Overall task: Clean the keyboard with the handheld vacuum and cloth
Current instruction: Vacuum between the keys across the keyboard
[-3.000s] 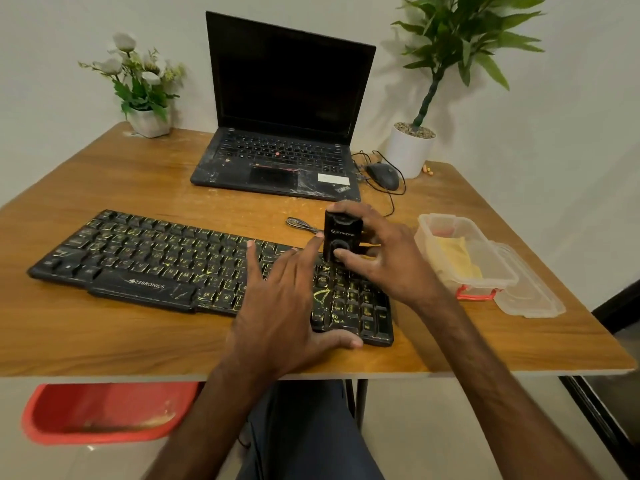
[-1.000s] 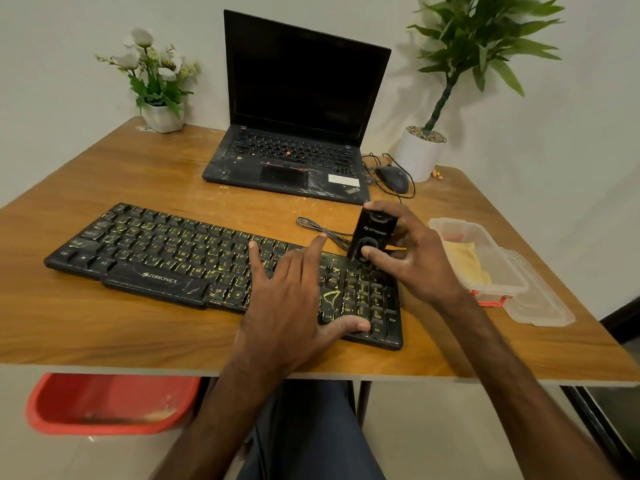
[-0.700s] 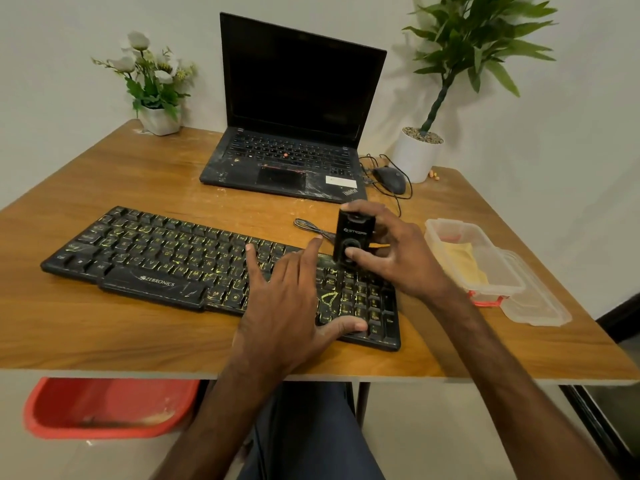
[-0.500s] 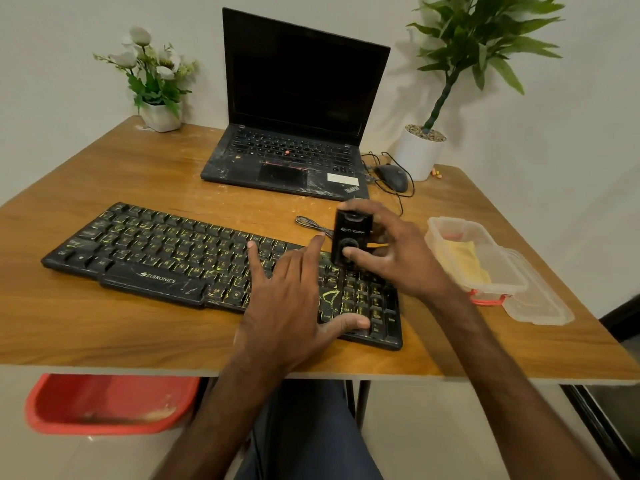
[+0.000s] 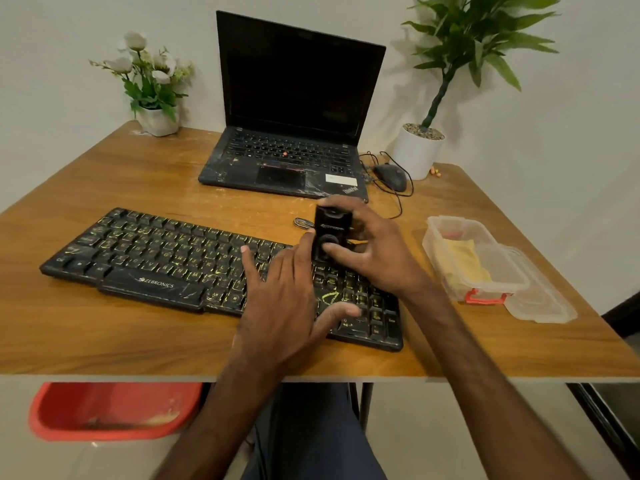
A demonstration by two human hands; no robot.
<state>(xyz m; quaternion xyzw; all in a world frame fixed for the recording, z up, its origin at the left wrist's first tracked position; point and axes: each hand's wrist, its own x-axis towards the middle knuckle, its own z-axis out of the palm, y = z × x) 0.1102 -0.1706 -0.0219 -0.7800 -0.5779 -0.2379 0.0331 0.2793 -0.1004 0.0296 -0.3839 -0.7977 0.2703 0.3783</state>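
A black keyboard [image 5: 166, 258] with yellow-marked keys lies across the wooden table [image 5: 104, 334]. My right hand [image 5: 374, 254] grips a small black handheld vacuum [image 5: 330, 233], standing upright on the keys at the keyboard's upper right part. My left hand [image 5: 287, 303] lies flat on the keyboard's right half, fingers spread, thumb on the lower keys, holding nothing. A yellow cloth [image 5: 462, 261] sits inside a clear plastic box [image 5: 485, 289] to the right of the keyboard.
An open black laptop [image 5: 294, 133] stands behind the keyboard, with a wired mouse [image 5: 391, 176] beside it. A white-potted plant [image 5: 419, 150] is at the back right, a flower pot [image 5: 157, 119] at the back left. A red tub [image 5: 110, 410] sits under the table.
My right hand has slid the vacuum back and forth over the keyboard's right end; it now stands upright slightly farther left. My left hand has stayed flat on the keys.
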